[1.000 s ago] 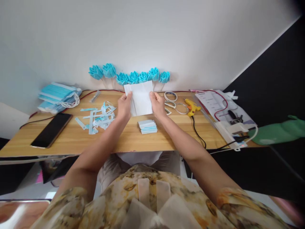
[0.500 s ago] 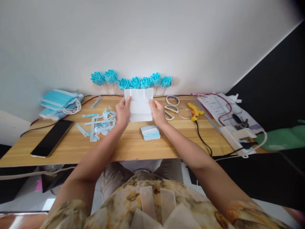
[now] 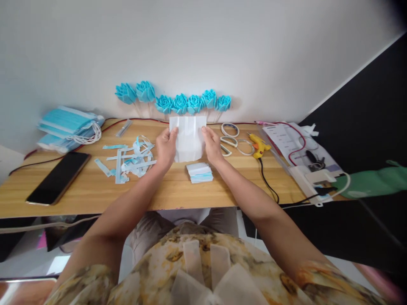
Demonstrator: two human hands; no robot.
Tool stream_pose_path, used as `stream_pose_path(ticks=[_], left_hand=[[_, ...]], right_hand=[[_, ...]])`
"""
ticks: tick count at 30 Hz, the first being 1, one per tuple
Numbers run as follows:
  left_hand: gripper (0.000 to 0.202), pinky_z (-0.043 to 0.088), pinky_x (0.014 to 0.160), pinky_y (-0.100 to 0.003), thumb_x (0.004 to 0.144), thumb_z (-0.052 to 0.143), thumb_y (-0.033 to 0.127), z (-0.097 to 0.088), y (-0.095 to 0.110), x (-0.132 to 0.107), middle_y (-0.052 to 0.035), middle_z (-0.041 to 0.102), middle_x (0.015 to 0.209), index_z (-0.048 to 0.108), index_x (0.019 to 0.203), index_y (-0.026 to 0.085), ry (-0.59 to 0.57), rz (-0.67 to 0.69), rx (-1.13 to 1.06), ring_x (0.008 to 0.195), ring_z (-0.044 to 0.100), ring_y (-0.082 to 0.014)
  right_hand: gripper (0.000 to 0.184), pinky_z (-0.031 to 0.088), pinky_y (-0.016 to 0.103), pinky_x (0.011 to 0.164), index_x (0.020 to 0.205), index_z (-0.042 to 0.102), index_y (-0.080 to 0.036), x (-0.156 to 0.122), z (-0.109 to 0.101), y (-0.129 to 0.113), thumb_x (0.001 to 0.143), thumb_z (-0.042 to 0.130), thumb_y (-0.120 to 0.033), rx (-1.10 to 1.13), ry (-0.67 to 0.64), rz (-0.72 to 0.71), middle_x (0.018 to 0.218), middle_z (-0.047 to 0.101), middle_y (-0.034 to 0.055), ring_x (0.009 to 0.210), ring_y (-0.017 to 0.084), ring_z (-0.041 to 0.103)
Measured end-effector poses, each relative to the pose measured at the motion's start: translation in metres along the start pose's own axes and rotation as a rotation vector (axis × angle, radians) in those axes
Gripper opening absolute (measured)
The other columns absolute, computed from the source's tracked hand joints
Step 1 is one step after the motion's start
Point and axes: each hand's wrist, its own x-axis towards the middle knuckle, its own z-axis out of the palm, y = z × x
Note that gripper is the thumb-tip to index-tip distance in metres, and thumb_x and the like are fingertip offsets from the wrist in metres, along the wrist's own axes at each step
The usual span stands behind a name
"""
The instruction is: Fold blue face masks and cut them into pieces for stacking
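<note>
Both my hands hold up a white rectangular sheet (image 3: 188,137) of mask fabric above the wooden table (image 3: 95,186). My left hand (image 3: 165,148) pinches its left edge and my right hand (image 3: 211,145) pinches its right edge. Just below the sheet lies a small stack of folded white and blue pieces (image 3: 199,172). To the left of my left hand is a heap of cut blue strips and ear loops (image 3: 130,159).
Several blue fabric roses (image 3: 178,101) lean on the wall. A pile of blue face masks (image 3: 68,127) and a black phone (image 3: 57,178) lie at left. White-handled scissors (image 3: 233,142), a yellow glue gun (image 3: 259,146), papers and a power strip (image 3: 310,178) lie at right.
The sheet and both hands have sunk a little toward the table and the folded stack. The camera view has shifted slightly; both grips stay the same.
</note>
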Motion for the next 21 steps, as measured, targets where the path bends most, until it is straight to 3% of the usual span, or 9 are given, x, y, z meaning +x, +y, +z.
stream_pose_path(ticks=[6,12,18,21], left_hand=[[0.041,0.039,0.061,-0.025,0.080,0.071,0.056,-0.001,-0.001,0.001,0.0011,0.054,0.068,0.056,0.070,0.020,-0.036,-0.041,-0.007,0.067,0.049,-0.0139],[0.041,0.037,0.060,-0.026,0.087,0.063,0.057,-0.001,0.001,0.000,0.0010,0.052,0.068,0.056,0.072,0.020,-0.025,0.006,0.043,0.068,0.047,-0.0143],[0.037,0.037,0.062,-0.025,0.088,0.066,0.052,-0.002,0.008,-0.001,0.0014,0.051,0.069,0.058,0.073,0.020,-0.037,0.036,0.061,0.066,0.045,-0.0135],[0.036,0.036,0.060,-0.025,0.087,0.068,0.051,-0.005,0.012,0.002,0.0019,0.049,0.066,0.058,0.071,0.019,-0.025,0.021,0.042,0.065,0.045,-0.0133]], right_hand=[[0.049,0.027,0.027,0.061,0.069,0.042,-0.022,-0.003,0.002,-0.002,0.092,0.053,-0.064,-0.087,0.032,-0.020,0.067,0.031,-0.0047,0.066,0.011,0.032],[0.050,0.029,0.028,0.066,0.067,0.035,-0.022,-0.005,0.004,-0.009,0.096,0.048,-0.061,-0.073,0.027,-0.084,0.068,0.030,-0.0043,0.068,0.011,0.033],[0.056,0.027,0.029,0.062,0.064,0.028,-0.024,-0.003,0.002,-0.014,0.094,0.046,-0.068,-0.162,0.145,-0.087,0.064,0.026,-0.0047,0.065,0.012,0.029],[0.057,0.029,0.028,0.062,0.065,0.030,-0.024,-0.002,0.001,-0.015,0.092,0.045,-0.072,-0.130,0.134,-0.073,0.065,0.027,-0.0042,0.066,0.012,0.030]])
